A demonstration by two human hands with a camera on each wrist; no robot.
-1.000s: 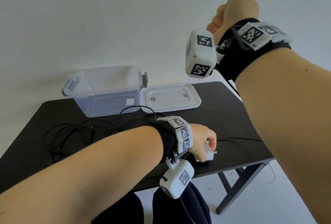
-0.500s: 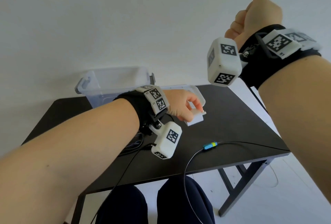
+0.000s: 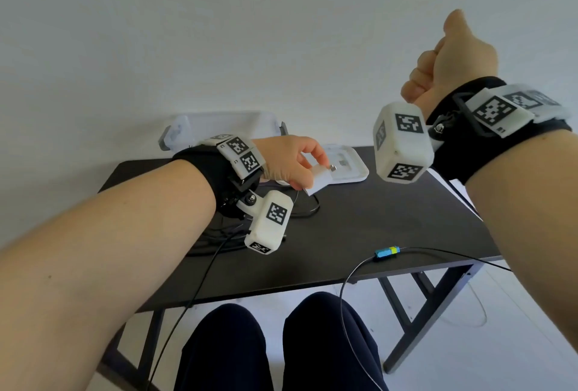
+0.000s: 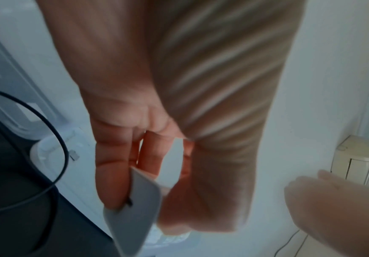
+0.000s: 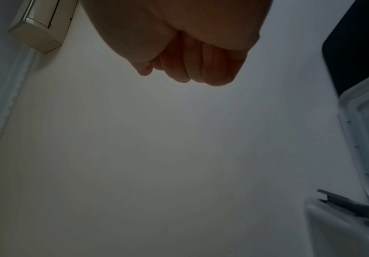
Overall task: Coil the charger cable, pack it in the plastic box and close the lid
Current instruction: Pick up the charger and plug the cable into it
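Observation:
My left hand [image 3: 313, 174] holds the white charger plug [image 3: 319, 183] in the air, just in front of the white lid [image 3: 347, 168]. In the left wrist view the fingers [image 4: 113, 173] and thumb pinch the plug [image 4: 135, 213]. The black charger cable [image 3: 305, 211] lies in loose loops on the black table [image 3: 375, 218], mostly hidden under my left wrist. The clear plastic box [image 3: 219, 123] stands open at the back, beside the lid. My right hand [image 3: 438, 78] is raised at the right as a fist [image 5: 190, 69], with nothing visible in it.
A blue and yellow connector [image 3: 387, 252] on a thin black wire lies near the table's front edge, and the wire hangs over the edge towards my knees [image 3: 281, 343]. A white wall rises behind the table. A beige wall unit [image 4: 355, 160] shows in the wrist views.
My left hand has lifted the plug from near the table's front edge and carried it back towards the lid. The raised right fist has drifted right and lower.

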